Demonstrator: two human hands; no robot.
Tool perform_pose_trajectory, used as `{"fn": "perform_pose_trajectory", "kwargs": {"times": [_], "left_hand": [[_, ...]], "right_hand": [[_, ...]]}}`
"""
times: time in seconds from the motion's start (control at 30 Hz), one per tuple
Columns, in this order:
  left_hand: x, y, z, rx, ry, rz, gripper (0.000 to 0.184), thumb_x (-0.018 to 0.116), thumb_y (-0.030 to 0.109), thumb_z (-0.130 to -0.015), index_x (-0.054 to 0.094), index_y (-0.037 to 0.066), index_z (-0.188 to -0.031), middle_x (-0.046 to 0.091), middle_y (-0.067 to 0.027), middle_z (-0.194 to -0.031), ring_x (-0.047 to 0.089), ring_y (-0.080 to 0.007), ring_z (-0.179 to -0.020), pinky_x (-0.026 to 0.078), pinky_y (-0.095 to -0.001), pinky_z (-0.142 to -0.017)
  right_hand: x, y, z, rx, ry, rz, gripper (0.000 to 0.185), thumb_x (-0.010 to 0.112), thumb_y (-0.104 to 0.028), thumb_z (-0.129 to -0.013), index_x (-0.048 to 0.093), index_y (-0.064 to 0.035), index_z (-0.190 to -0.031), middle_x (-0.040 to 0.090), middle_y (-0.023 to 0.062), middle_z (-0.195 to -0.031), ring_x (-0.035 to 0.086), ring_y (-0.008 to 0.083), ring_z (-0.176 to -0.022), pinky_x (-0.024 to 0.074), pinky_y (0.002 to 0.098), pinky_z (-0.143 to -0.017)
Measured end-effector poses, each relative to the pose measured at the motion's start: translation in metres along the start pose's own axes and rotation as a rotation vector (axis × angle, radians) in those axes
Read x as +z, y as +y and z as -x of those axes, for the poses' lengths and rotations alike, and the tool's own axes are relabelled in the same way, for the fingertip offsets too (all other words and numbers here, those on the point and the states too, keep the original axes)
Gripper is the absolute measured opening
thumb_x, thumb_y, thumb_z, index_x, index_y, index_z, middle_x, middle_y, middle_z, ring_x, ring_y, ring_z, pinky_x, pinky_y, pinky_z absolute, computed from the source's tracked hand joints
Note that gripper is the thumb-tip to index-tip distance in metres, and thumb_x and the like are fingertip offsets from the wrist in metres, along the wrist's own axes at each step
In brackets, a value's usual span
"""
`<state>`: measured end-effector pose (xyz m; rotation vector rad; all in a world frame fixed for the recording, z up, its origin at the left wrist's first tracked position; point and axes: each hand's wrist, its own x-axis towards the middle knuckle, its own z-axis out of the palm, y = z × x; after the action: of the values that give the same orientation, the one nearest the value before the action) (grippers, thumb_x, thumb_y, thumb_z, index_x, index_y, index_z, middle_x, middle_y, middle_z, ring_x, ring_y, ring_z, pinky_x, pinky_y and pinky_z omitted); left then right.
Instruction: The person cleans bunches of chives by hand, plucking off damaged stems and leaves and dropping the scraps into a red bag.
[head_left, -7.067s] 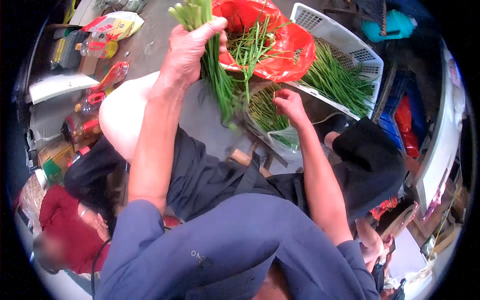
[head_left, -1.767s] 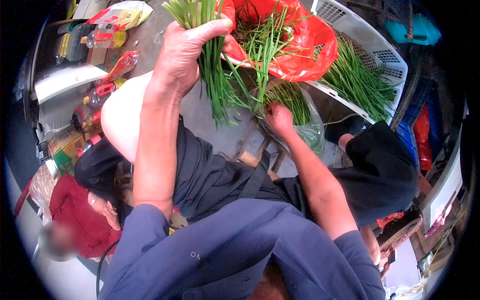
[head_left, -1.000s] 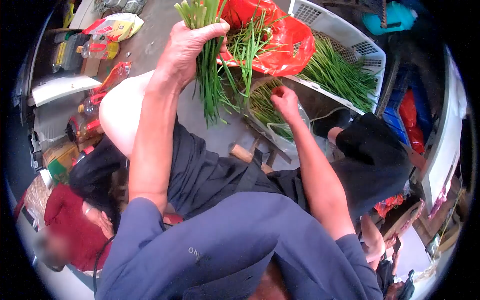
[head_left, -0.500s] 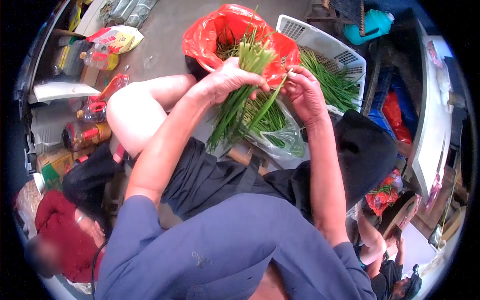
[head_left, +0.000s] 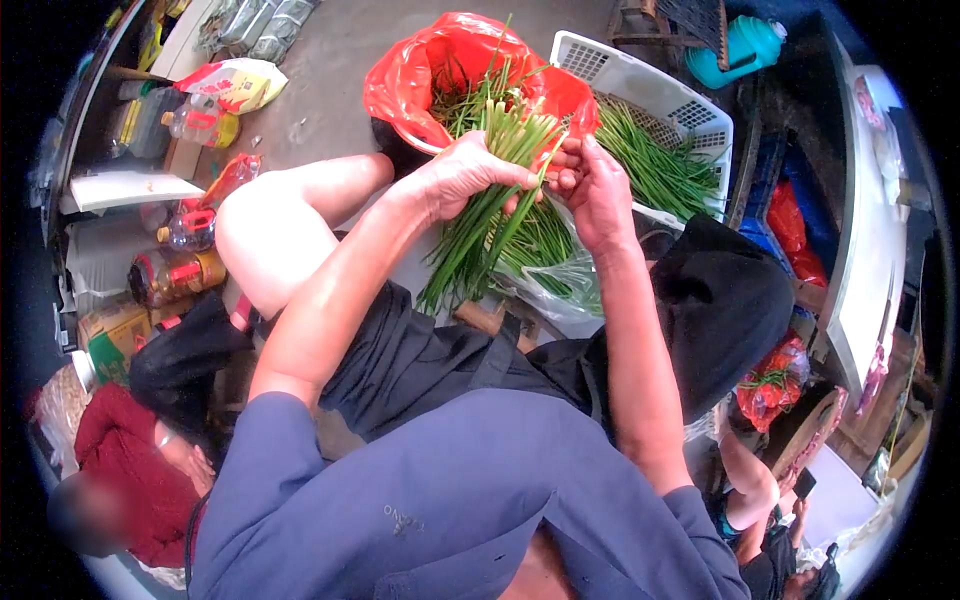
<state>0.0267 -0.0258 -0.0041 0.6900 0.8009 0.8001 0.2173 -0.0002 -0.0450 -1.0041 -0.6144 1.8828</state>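
A bunch of green chives (head_left: pixel 478 238) with pale cut ends upward is held in my left hand (head_left: pixel 462 180), the thumb lying across the stalks. Close beside the bunch's upper part is my right hand (head_left: pixel 598 195), its fingertips pinched together at the stalks. What those fingertips hold, if anything, is hidden. Just behind my hands stands a container lined with a red plastic bag (head_left: pixel 405 85), with loose green stalks inside. Below the hands, more chives (head_left: pixel 540 235) lie on a clear plastic bag (head_left: pixel 565 285).
Behind my right hand is a white plastic basket (head_left: pixel 585 55) filled with chives (head_left: pixel 665 165). A teal jug (head_left: pixel 745 50) stands at the far right. Bottles (head_left: pixel 185 225) line the left side. A person in a red sleeve (head_left: pixel 130 450) sits lower left; another person's leg (head_left: pixel 750 485) shows lower right.
My right hand has shifted left and a little down, to the bunch. The single stalk it held out earlier now lies against the bunch. My left hand has lowered slightly.
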Motion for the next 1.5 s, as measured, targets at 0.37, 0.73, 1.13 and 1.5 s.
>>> {"fn": "perform_pose_trajectory", "kwargs": {"times": [0.37,0.73,1.13,1.5], "left_hand": [[-0.013,-0.016,-0.010,-0.062,0.105,-0.098,0.021,0.070,0.004,-0.078,0.058,0.004,-0.094,0.062,-0.0040,-0.078,0.056,-0.0094,-0.055,0.045,-0.0216,-0.047],[-0.013,-0.009,-0.005,-0.146,0.020,0.085,0.021,0.068,0.005,-0.079,0.060,0.003,-0.098,0.067,-0.0087,-0.078,0.057,-0.0099,-0.052,0.045,-0.0196,-0.047],[-0.018,-0.006,-0.004,-0.160,-0.012,0.069,0.019,0.070,0.007,-0.078,0.062,0.001,-0.094,0.067,-0.0078,-0.078,0.057,-0.0095,-0.053,0.046,-0.0201,-0.049],[-0.028,0.023,0.007,0.040,0.124,-0.059,0.017,0.069,0.014,-0.084,0.063,0.003,-0.096,0.067,-0.0068,-0.079,0.064,-0.0121,-0.067,0.050,-0.0223,-0.055]], "right_hand": [[0.014,0.020,0.003,-0.248,0.029,0.518,0.028,0.063,-0.026,-0.092,0.059,-0.0035,-0.076,0.059,0.0013,-0.065,0.051,0.0065,-0.054,0.0406,0.0223,-0.048],[0.019,0.022,0.007,-0.321,0.081,0.559,0.036,0.050,-0.030,-0.099,0.057,-0.0035,-0.076,0.061,0.0026,-0.066,0.052,0.0071,-0.054,0.0420,0.0237,-0.047],[0.006,0.015,-0.005,-0.197,0.223,0.203,0.037,0.050,-0.034,-0.098,0.054,-0.0033,-0.078,0.052,0.0008,-0.060,0.051,0.0097,-0.048,0.0423,0.0223,-0.043],[-0.079,0.116,-0.031,0.101,0.262,0.691,0.016,0.064,-0.016,-0.080,0.065,0.0005,-0.081,0.063,0.0067,-0.065,0.059,0.0119,-0.051,0.0475,0.0274,-0.050]]}}
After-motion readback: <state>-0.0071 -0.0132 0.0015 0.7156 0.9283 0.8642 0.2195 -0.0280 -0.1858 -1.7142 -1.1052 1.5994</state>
